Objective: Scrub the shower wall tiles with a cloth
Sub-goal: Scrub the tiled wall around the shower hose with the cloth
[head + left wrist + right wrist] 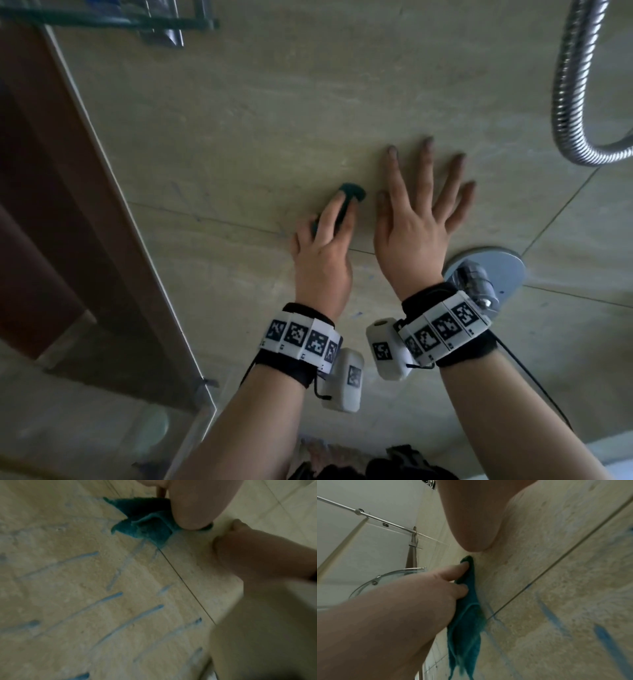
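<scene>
A teal cloth (352,192) lies against the beige wall tiles (267,120). My left hand (329,222) holds it there, fingers over it and the thumb at its side. From the right wrist, the cloth (465,628) hangs down below those fingers (462,566). The left wrist view has the cloth (149,527) bunched under the hand (188,507). My right hand (423,212) lies flat on the tiles just right of the cloth, fingers spread, holding nothing. Blue streaks (109,599) mark the tile below the cloth, and more streaks (551,615) run beside it.
A chrome shower hose (575,85) loops down at the upper right. The mixer valve (486,274) sticks out of the wall by my right wrist. A glass panel edge and brown door frame (51,171) close off the left. A glass corner shelf (385,580) hangs above left.
</scene>
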